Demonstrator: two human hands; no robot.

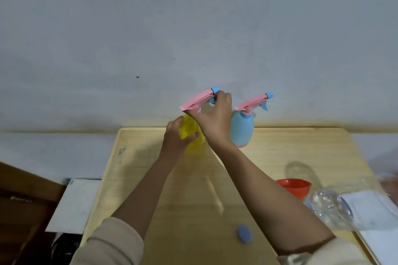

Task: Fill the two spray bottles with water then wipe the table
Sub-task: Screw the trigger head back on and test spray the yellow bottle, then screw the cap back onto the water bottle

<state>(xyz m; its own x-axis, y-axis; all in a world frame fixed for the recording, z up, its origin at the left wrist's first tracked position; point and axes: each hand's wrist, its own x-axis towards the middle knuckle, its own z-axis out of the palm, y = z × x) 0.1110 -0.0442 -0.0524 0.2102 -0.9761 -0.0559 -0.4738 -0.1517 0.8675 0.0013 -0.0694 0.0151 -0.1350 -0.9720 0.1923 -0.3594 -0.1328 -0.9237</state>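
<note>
A yellow spray bottle (190, 131) stands at the far middle of the wooden table (280, 153). My left hand (176, 135) grips its body. My right hand (213, 118) holds its pink spray head (198, 99), thumb under the back end and fingers near the blue nozzle. A blue spray bottle (242, 129) with a pink head stands upright just to the right, close beside my right wrist. A clear plastic water bottle (329, 206) lies on its side at the right. An orange funnel (294, 186) sits next to it.
A small blue bottle cap (244, 234) lies on the near table. White paper (374, 217) lies at the right edge. A grey wall rises behind the table. A white board (73, 204) and brown furniture (23, 200) stand to the left.
</note>
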